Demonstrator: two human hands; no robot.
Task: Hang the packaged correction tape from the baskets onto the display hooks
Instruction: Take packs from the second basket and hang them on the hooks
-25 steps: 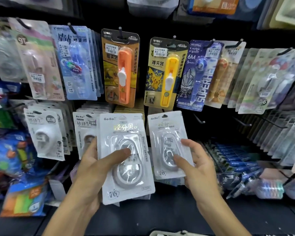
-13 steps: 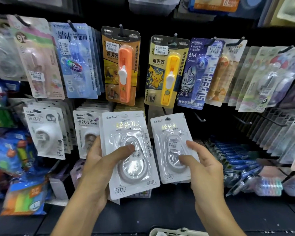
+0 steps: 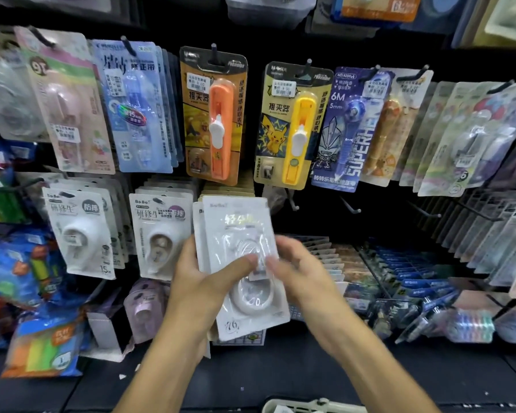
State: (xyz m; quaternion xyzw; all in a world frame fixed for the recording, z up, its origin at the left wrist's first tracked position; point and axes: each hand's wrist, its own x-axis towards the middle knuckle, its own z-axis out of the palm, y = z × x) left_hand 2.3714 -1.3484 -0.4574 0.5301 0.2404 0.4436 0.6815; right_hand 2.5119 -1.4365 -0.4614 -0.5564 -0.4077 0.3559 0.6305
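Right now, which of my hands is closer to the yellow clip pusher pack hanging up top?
Right. Your right hand sits almost directly below the yellow clip pusher pack; your left hand is lower and further left, holding the white tape packs.

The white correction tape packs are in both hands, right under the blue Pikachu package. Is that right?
Not quite. The head view shows the Pikachu package is yellow, not blue. The rest holds: the left hand and right hand both hold the white correction tape packs, just below it.
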